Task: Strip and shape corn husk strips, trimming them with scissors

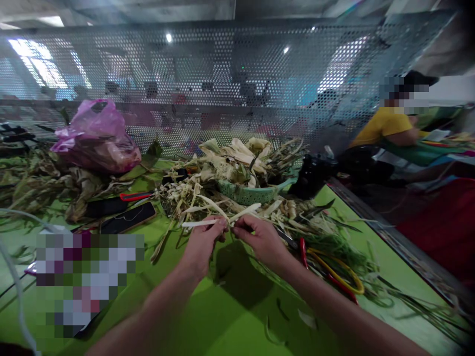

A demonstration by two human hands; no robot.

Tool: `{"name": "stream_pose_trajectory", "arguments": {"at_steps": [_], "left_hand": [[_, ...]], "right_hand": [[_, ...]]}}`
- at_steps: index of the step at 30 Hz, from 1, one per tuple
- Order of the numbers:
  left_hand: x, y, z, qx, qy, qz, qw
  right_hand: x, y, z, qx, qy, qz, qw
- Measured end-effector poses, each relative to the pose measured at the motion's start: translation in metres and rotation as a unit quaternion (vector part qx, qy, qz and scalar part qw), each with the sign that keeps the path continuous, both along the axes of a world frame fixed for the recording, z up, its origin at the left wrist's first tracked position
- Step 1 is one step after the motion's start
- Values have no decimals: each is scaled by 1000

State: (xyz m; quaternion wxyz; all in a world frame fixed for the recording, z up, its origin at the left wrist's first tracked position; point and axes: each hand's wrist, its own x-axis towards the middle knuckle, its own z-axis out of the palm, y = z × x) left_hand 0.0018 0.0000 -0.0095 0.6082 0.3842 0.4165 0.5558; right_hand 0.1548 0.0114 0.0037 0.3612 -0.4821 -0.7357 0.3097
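Above the green tabletop, my left hand [202, 240] and my right hand [263, 242] meet fingertip to fingertip. Each is closed in a pinch on pale husk strips [245, 211]. The strips fan out in several directions from where the fingers come together; one white strip [196, 224] sticks out to the left. How they cross or join between the fingers is too small to make out. Just beyond lies a loose heap of husk scraps [185, 198]. Behind it a green basket [252, 194] is piled with dry husks [241, 160].
Scissors [303, 252] and a yellow-handled tool [354, 277] lie beside my right forearm, among green fibres [341, 247]. At left are a dark phone [128, 218], a red-handled cutter [135, 196] and a purple bag [98, 136]. A perforated screen [222, 64] stands behind; a person in yellow [393, 123] sits right.
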Motion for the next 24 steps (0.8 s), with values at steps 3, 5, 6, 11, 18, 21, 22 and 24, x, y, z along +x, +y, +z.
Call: {"name": "stream_pose_trajectory", "arguments": {"at_steps": [3, 5, 6, 11, 18, 21, 22, 24], "left_hand": [[-3, 1, 2, -15, -37, -6, 999], [-5, 2, 2, -33, -48, -36, 998], [-5, 2, 2, -37, -45, -52, 997], [-6, 2, 2, -10, 13, -97, 995], [-13, 9, 3, 16, -12, -67, 998], [-14, 11, 4, 17, -33, -11, 999], [-13, 11, 4, 17, -40, -3, 999], [-11, 11, 3, 15, -54, 3, 998]], "right_hand": [[-1, 1, 0, -3, 6, -8, 1000], [-1, 0, -1, -28, 45, -8, 999], [-1, 0, -3, -49, 76, -4, 996], [2, 1, -5, -117, 231, -30, 966], [6, 2, -2, -89, 226, -49, 969], [2, -1, -3, -106, 206, -11, 973], [-1, -3, -5, -121, 203, 11, 972], [-10, -7, -11, -162, 221, 52, 960]]}}
